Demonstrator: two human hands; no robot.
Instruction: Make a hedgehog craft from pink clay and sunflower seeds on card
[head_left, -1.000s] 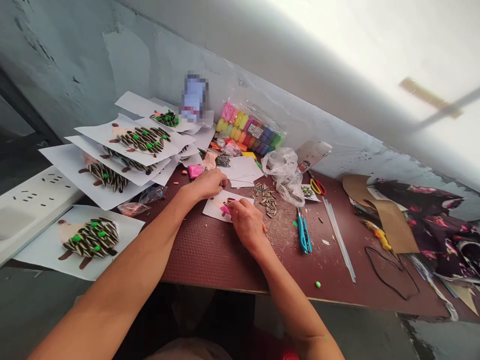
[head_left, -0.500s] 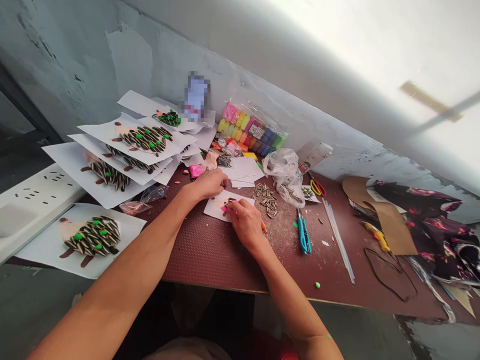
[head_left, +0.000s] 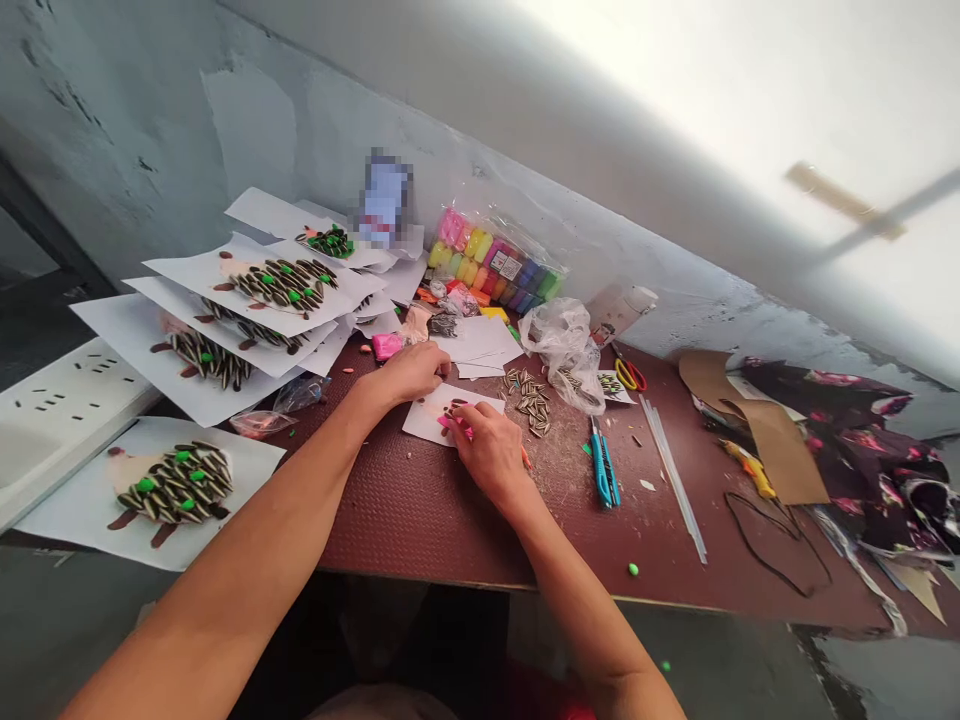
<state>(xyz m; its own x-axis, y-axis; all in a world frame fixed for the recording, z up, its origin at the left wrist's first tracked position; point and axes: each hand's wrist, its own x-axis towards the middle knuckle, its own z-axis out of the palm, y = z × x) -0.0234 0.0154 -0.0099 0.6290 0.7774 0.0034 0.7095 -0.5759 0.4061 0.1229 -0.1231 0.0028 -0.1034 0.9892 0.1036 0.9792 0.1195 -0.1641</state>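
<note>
A small white card (head_left: 417, 428) lies on the brown table, with pink clay (head_left: 454, 432) and dark seed-like pieces on its picture. At its upper edge rests my left hand (head_left: 414, 372), fingers curled down; whatever they hold, if anything, is hidden. Over the card's right part my right hand (head_left: 489, 448) has thumb and fingertips pinched together at the pink clay. What is in that pinch is too small to make out. An orange bit (head_left: 526, 458) shows beside my right hand. A pile of striped sunflower seeds (head_left: 534, 408) lies to the right of the card.
Stacked papers with seed hedgehogs (head_left: 281, 285) and a power strip (head_left: 67, 410) are at left. Behind stand a pack of coloured clay (head_left: 495, 265) and a plastic bag (head_left: 566, 355). A teal utility knife (head_left: 603, 468), scissors (head_left: 628, 374), clear sticks (head_left: 675, 485) and a yellow glue gun (head_left: 750, 468) lie right.
The whole view has shifted slightly. Both hands stay at the card, and my right fingertips have moved only a little over the pink clay.
</note>
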